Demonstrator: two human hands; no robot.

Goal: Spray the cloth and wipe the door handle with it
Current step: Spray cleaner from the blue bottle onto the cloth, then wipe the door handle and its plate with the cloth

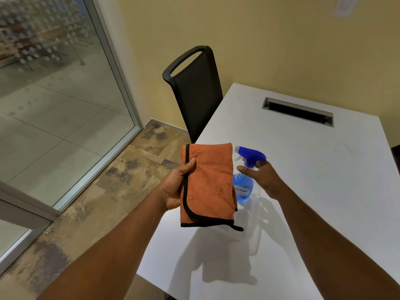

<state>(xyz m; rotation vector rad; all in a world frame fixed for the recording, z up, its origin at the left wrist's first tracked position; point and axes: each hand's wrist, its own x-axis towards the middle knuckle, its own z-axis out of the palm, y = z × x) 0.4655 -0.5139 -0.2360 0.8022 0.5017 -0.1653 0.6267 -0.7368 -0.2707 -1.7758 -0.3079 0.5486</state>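
My left hand (175, 187) holds up a folded orange cloth (208, 185) with black edging, thumb on its front, above the table's near-left corner. Just right of the cloth, a clear spray bottle (243, 187) with blue liquid and a blue trigger head stands on the white table (313, 169). My right hand (263, 178) is at the bottle's neck, thumb across the front and fingers behind the trigger. The nozzle points left, toward the cloth. No door handle is in view.
A black mesh chair (194, 89) stands at the table's far-left corner. A cable slot (297, 111) is cut into the tabletop. A glass wall with a metal frame (121, 83) runs along the left, above patterned carpet (121, 176).
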